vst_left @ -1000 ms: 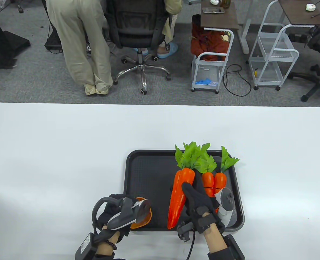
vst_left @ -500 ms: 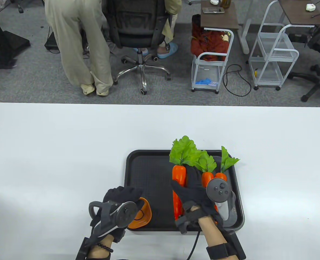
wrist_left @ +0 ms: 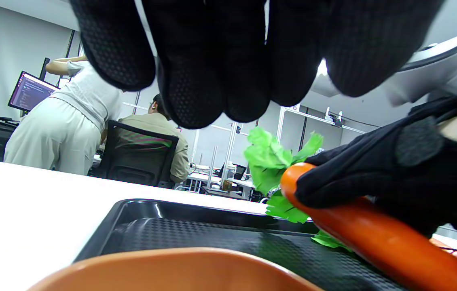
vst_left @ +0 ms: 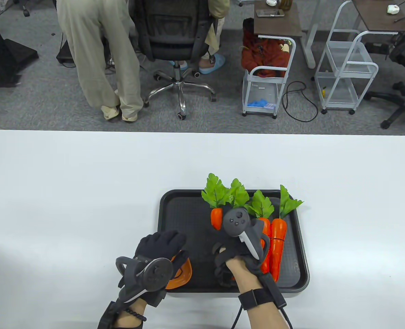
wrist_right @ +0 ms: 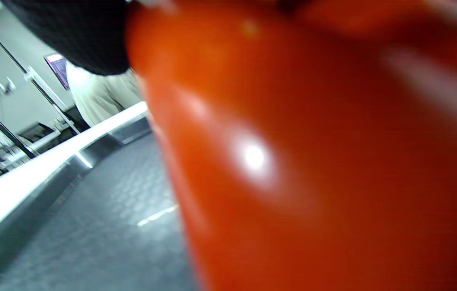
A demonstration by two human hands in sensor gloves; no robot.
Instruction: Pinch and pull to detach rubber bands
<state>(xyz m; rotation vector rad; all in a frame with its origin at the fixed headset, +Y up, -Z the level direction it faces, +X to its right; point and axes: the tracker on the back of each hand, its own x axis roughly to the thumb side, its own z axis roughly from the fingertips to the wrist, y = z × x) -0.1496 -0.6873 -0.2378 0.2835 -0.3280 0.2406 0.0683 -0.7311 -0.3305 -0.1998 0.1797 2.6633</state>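
The right hand's fingers [wrist_left: 333, 186] are wrapped around the top of one toy carrot [vst_left: 217, 218], just below its green leaves, and hold it; the right hand [vst_left: 243, 250] has carried that carrot leftward across the black tray [vst_left: 175, 219] within the last second, from beside the other two carrots to about the tray's middle. The left hand [vst_left: 157, 245] hovers at the tray's 7 o'clock corner, fingers [wrist_left: 196, 81] loosely spread and gripping nothing, above an orange bowl [vst_left: 181, 274] in which a dark loop, seemingly a rubber band already taken off, lay half a second ago; now the hand hides it. The two remaining carrots [vst_left: 277, 240] lie side by side at the tray's 3 o'clock side on the white bench [vst_left: 86, 188]; a thin dark line across them may be a band, though it is too small to be sure. The separated carrot suggests one band is off, with another likely next.
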